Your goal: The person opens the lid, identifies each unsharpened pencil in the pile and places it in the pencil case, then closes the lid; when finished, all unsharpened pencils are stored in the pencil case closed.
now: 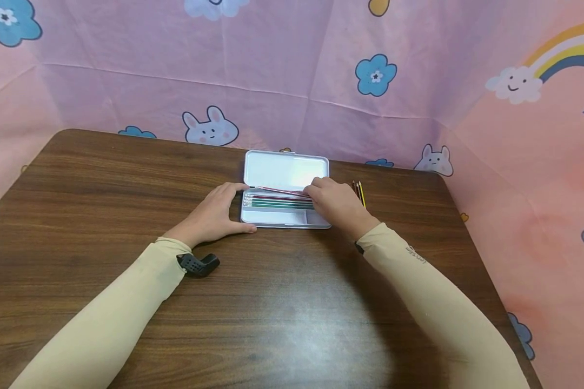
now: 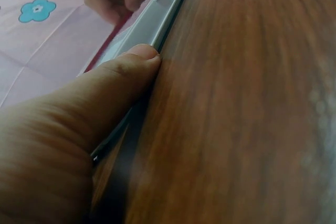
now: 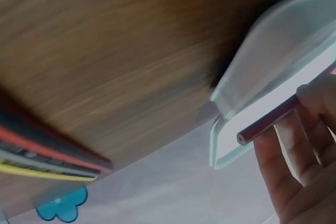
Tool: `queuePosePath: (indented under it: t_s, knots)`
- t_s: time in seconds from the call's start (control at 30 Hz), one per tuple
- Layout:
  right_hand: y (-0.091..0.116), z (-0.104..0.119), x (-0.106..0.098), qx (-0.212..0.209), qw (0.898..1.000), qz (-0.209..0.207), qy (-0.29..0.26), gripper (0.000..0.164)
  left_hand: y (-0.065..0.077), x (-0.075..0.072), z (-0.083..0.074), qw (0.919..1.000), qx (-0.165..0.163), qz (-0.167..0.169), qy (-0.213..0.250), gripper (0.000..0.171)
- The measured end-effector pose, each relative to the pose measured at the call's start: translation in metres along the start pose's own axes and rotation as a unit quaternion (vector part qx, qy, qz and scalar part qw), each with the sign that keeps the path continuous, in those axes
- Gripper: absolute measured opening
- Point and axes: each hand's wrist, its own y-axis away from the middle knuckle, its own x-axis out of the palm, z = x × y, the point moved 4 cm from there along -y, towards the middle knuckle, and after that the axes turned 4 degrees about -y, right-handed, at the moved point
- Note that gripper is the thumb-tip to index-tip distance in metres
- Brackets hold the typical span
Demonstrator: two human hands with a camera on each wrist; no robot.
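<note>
A white pencil case (image 1: 272,217) lies open on the table, its lid (image 1: 277,168) tilted back. Several green and red pencils (image 1: 279,202) lie side by side in its rear compartment. My left hand (image 1: 213,213) holds the case's left end, thumb at the front edge and fingers by the hinge side; the left wrist view shows the thumb (image 2: 126,72) against the rim. Over the case's right part, my right hand (image 1: 339,204) pinches a red pencil (image 3: 268,120), which slants above the others. Its unsharpened-looking end sticks out past the fingers in the right wrist view.
Several pencils, one yellow (image 1: 362,194), lie on the wooden table (image 1: 253,302) just right of the case. A patterned cloth (image 1: 282,81) hangs behind the table and along its right side. A black wrist strap device (image 1: 198,265) sits at my left wrist.
</note>
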Motion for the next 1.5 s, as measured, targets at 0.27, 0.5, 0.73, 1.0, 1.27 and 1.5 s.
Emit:
queuePosePath:
  t_s: [0.27, 0.5, 0.73, 1.0, 1.27, 1.5]
  knots:
    - [-0.014, 0.002, 0.01, -0.001, 0.999, 0.044, 0.016, 0.022, 0.0, 0.001, -0.002, 1.0, 0.001, 0.004, 0.002, 0.106]
    - [-0.016, 0.003, 0.014, 0.0, 0.998, 0.059, 0.018, 0.021, 0.0, 0.001, -0.003, 1.0, -0.002, 0.005, 0.007, 0.107]
    - [-0.02, 0.003, 0.016, -0.007, 0.998, 0.059, 0.019, 0.022, 0.0, 0.0, -0.002, 1.0, 0.0, 0.004, 0.004, 0.107]
    - [-0.027, 0.005, 0.016, 0.002, 0.998, 0.059, 0.031, 0.017, -0.001, -0.001, -0.003, 1.0, -0.002, 0.003, 0.006, 0.106]
    - [-0.032, 0.006, 0.018, 0.01, 0.997, 0.066, 0.035, 0.018, -0.001, -0.001, -0.003, 1.0, -0.004, 0.006, 0.007, 0.105]
    - [-0.032, 0.008, 0.018, -0.002, 0.997, 0.067, 0.024, 0.017, 0.0, -0.001, -0.001, 0.9999, -0.007, 0.005, 0.008, 0.106]
